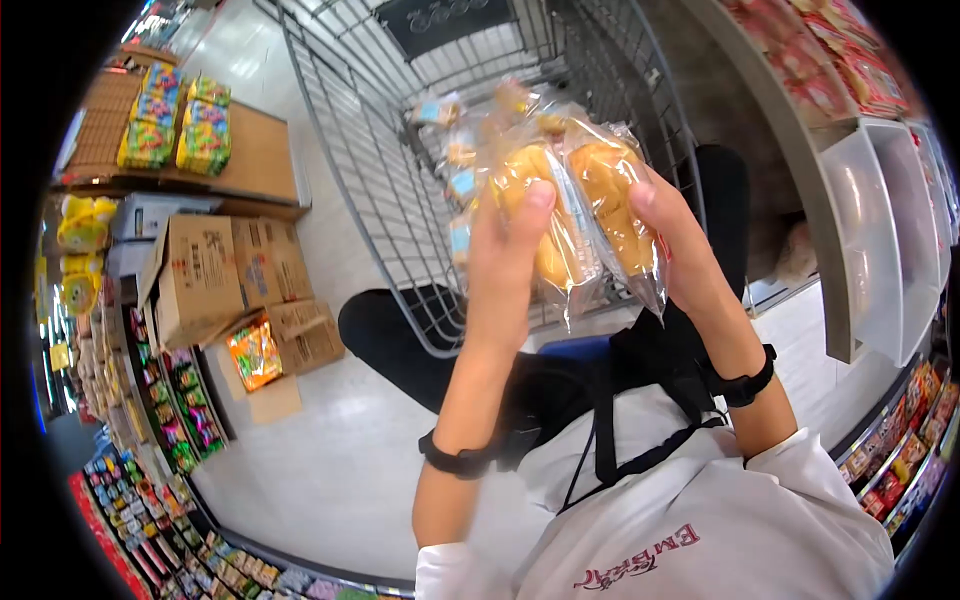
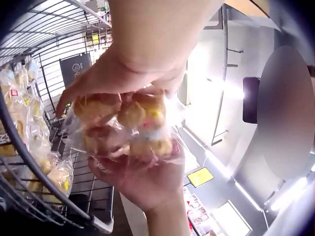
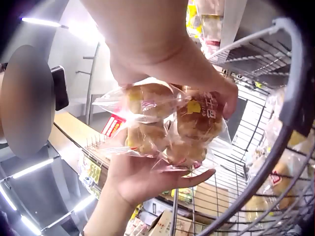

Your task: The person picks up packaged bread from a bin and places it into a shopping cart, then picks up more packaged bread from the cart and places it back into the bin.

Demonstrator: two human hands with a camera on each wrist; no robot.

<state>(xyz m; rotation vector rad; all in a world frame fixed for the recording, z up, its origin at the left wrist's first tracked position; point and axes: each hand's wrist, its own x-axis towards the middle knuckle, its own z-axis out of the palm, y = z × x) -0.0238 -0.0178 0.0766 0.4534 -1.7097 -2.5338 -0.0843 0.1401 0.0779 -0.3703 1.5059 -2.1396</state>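
Note:
My left hand (image 1: 497,265) grips a clear bag of golden-brown bread (image 1: 556,262), its thumb lying on top of the wrapper. Beside it, my right hand (image 1: 683,240) holds a second bag of bread (image 1: 605,195), thumb across the near side. The two bags are side by side above the near part of a wire shopping cart (image 1: 375,215). In the right wrist view several buns (image 3: 147,101) show through crinkled film between both palms, with print on the wrapper. More bagged breads (image 2: 24,118) lie in the cart.
Left of the cart, open cardboard boxes (image 1: 205,275) and an orange snack packet (image 1: 255,352) stand on the floor by stocked shelves (image 1: 180,400). On the right is a shelf with clear plastic bins (image 1: 870,230). My knees (image 1: 385,335) are bent close against the cart.

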